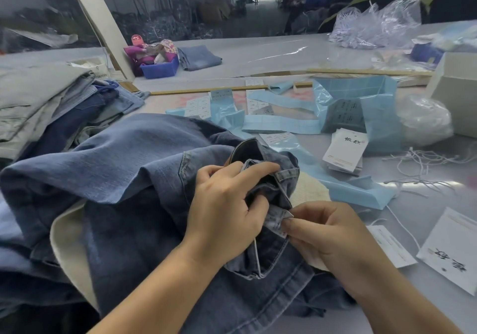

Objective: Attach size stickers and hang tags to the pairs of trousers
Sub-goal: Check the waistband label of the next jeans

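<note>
left hand fingers curl round the bunched waistband of the blue trousers lying on the surface. right hand fingers pinch the small white label, just beside the left thumb. hang tags lie beyond both hands.

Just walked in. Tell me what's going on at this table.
A person is working on a pair of blue jeans. The left hand grips the bunched waistband, and the right hand pinches a small white label at it. White hang tags and blue sticker backing sheets lie nearby.
</note>
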Motion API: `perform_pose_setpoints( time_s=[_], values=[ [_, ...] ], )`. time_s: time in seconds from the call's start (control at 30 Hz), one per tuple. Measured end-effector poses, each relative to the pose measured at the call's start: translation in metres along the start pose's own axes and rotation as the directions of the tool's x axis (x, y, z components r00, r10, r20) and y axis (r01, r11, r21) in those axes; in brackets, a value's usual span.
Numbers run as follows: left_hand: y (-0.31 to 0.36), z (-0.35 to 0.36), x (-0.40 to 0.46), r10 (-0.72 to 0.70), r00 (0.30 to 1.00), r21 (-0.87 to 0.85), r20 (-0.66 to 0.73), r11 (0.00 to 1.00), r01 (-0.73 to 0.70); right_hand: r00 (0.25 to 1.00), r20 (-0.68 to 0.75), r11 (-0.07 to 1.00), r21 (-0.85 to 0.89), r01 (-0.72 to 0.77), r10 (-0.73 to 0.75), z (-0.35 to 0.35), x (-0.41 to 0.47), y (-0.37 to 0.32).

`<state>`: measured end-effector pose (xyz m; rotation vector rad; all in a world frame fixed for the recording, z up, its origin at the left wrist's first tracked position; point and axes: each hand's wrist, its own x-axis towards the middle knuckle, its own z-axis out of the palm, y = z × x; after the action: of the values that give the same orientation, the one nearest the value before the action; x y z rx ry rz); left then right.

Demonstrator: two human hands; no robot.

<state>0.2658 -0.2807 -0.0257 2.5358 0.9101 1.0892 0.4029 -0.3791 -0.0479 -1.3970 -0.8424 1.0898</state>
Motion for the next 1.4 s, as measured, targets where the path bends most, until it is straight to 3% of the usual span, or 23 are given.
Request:
perform_pose_setpoints(
  time_s=[0.17, 0.27, 0.37, 0.67, 0.9, 1.4],
  values=[
    [0.009, -0.004, 0.009, -0.192, 0.981, -0.186, 0.017, 0.964, 0.192, 0.978, -0.061, 0.976, -0.100, 0.194, -0.200, -0.001, -0.011, 0.007],
    [0.011, -0.003, 0.015, -0.242, 0.967, -0.162, 0.078, 0.954, 0.252, 0.983, -0.057, 0.982, -0.090, 0.167, -0.172, 0.000, -0.010, 0.006],
    [0.012, -0.002, 0.011, -0.184, 0.981, -0.104, 0.059, 0.976, 0.189, 0.999, -0.037, 0.993, 0.118, 0.003, 0.002, 0.000, -0.006, -0.002],
    [0.008, 0.004, 0.003, -0.098, 0.995, -0.025, 0.019, 0.995, 0.098, 0.994, -0.042, 0.995, 0.006, -0.099, 0.100, 0.001, -0.001, -0.011],
    [0.000, 0.003, 0.000, 0.004, 0.996, -0.043, 0.086, 0.999, -0.001, 0.993, -0.006, 0.993, -0.030, -0.116, 0.116, 0.006, 0.002, -0.015],
    [-0.007, 0.000, -0.003, 0.008, 0.994, -0.083, 0.113, 0.997, 0.002, 1.000, -0.019, 0.980, -0.200, -0.020, 0.016, -0.008, 0.004, -0.009]
  ],
)
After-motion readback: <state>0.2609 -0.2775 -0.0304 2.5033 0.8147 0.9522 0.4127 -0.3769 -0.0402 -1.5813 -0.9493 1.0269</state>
